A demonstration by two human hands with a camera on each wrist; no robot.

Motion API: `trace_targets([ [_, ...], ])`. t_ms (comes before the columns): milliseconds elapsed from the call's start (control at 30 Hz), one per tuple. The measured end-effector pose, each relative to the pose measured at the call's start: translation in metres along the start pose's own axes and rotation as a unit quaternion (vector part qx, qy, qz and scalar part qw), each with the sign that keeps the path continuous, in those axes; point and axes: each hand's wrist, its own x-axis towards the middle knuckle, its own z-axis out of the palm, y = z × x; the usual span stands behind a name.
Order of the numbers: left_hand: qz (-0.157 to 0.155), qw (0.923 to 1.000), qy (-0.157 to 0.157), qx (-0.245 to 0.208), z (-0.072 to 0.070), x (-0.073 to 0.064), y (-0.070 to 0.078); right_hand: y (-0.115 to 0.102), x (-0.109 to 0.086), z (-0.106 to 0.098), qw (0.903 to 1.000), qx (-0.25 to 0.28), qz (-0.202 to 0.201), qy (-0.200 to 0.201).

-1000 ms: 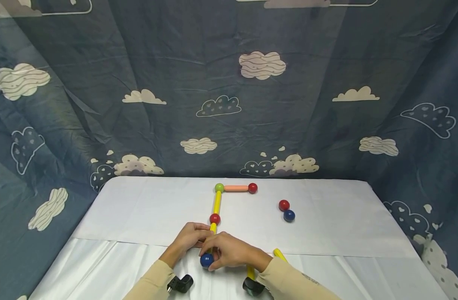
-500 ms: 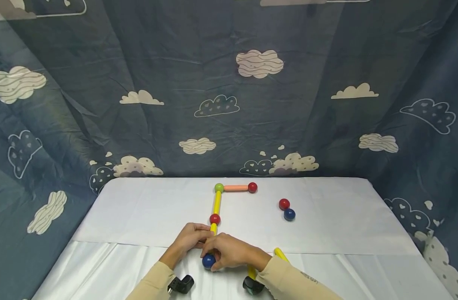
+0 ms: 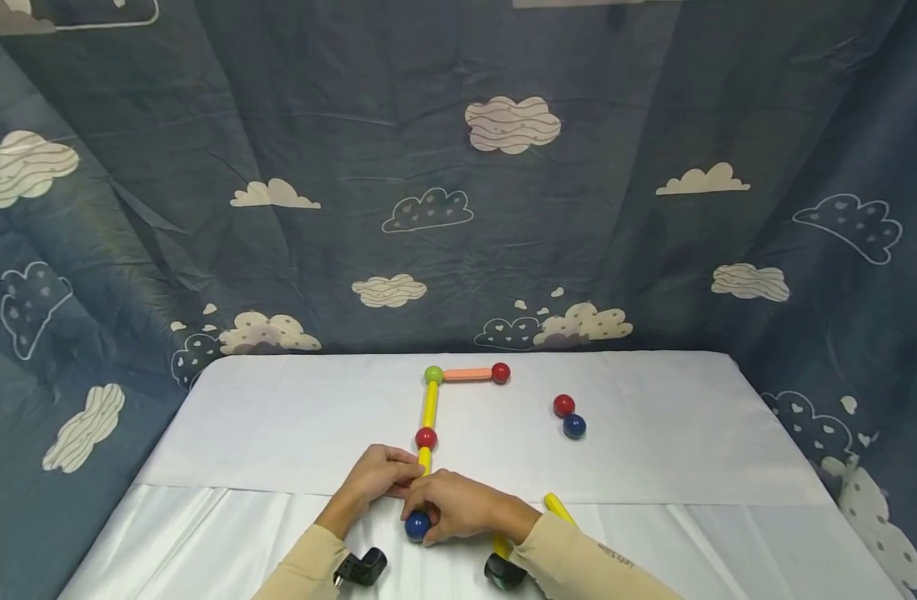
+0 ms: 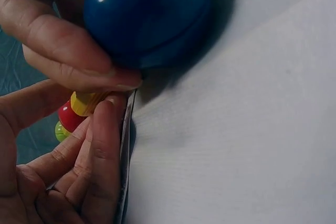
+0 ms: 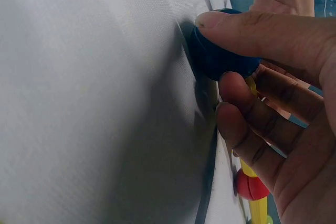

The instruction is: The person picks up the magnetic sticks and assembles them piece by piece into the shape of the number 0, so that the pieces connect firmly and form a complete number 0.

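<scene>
My right hand point(image 3: 466, 504) grips a blue ball point(image 3: 416, 527) between thumb and fingers, low over the white cloth. Just beyond it, the fingers of my left hand point(image 3: 376, 483) hold a yellow stick point(image 3: 424, 461), its near part hidden behind both hands. That stick's far end meets a red ball point(image 3: 426, 438). From there another yellow stick point(image 3: 430, 406) runs away to a green ball point(image 3: 433, 375), where an orange stick point(image 3: 468, 375) leads right to a second red ball point(image 3: 500, 372). In the right wrist view, the blue ball point(image 5: 223, 51) sits by the yellow stick's end.
A loose red ball point(image 3: 564, 406) and a loose blue ball point(image 3: 574, 427) lie together at the right. Two more yellow sticks lie near my right forearm, one stick point(image 3: 558, 508) partly behind the sleeve. A dark cloud-patterned cloth point(image 3: 428, 150) hangs behind the table.
The blue ball has shifted slightly right and toward me with my right fingers. My left hand keeps its hold on the yellow stick. The head view has tilted a little.
</scene>
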Motion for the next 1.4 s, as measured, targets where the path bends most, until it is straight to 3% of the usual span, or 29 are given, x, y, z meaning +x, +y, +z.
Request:
trace_targets([
  [367, -0.006, 1.0, 0.005, 0.006, 0.001, -0.001, 0.001, -0.001, 0.0, -0.002, 0.9997, 0.021, 0.011, -0.006],
  [767, -0.006, 0.9998, 0.003, 0.02, 0.0, -0.003, 0.001, -0.002, -0.008, -0.007, 0.9965, 0.069, 0.047, -0.008],
  [1000, -0.022, 0.9997, -0.007, 0.009, -0.002, -0.004, 0.003, 0.003, -0.021, -0.016, 0.992, 0.115, 0.047, 0.023],
  [1167, -0.034, 0.9993, -0.014, 0.007, -0.004, -0.009, 0.001, 0.009, -0.033, -0.024, 0.986, 0.14, 0.085, 0.032],
  [1400, -0.042, 0.9982, -0.036, 0.025, -0.006, -0.026, 0.0, 0.023, -0.056, -0.03, 0.9818, 0.139, 0.125, 0.033],
])
